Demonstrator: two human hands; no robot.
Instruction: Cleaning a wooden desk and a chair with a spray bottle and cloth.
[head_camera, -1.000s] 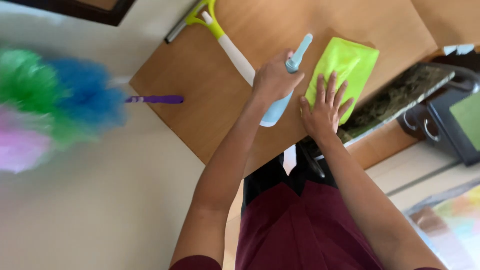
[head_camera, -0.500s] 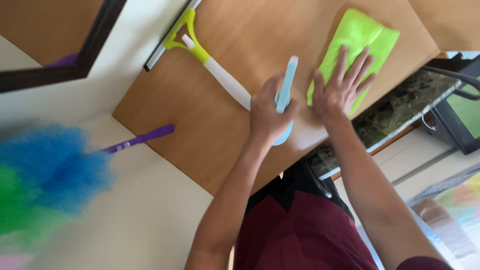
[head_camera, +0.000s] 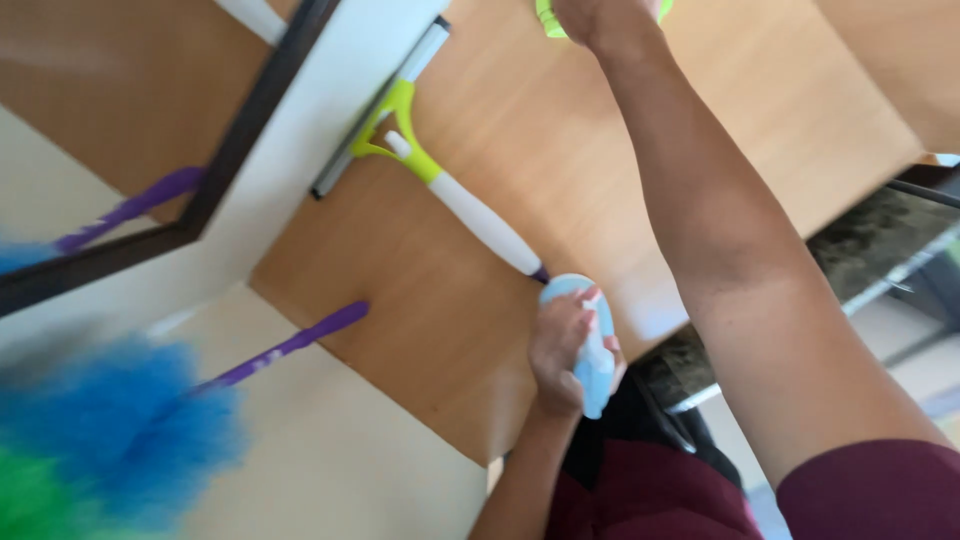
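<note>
Wooden tabletop (head_camera: 480, 330) w/ cleaning gear, mirror (head_camera: 150, 150) at upper left.
Left hand (head_camera: 565, 350) wraps a light-blue spray bottle (head_camera: 590, 365) at table's near edge, long axis roughly up-down in frame. Right hand (head_camera: 590, 20) at top edge on a green cloth (head_camera: 548, 18); grip can't tell. Squeegee (head_camera: 430, 170) lies diagonally, blade upper left. Blue duster (head_camera: 120, 430) w/ purple handle, lower left.

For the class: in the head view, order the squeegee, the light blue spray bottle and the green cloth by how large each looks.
1. squeegee
2. light blue spray bottle, part hidden by the left hand
3. green cloth, mostly out of frame, so its rank is unsure
</note>
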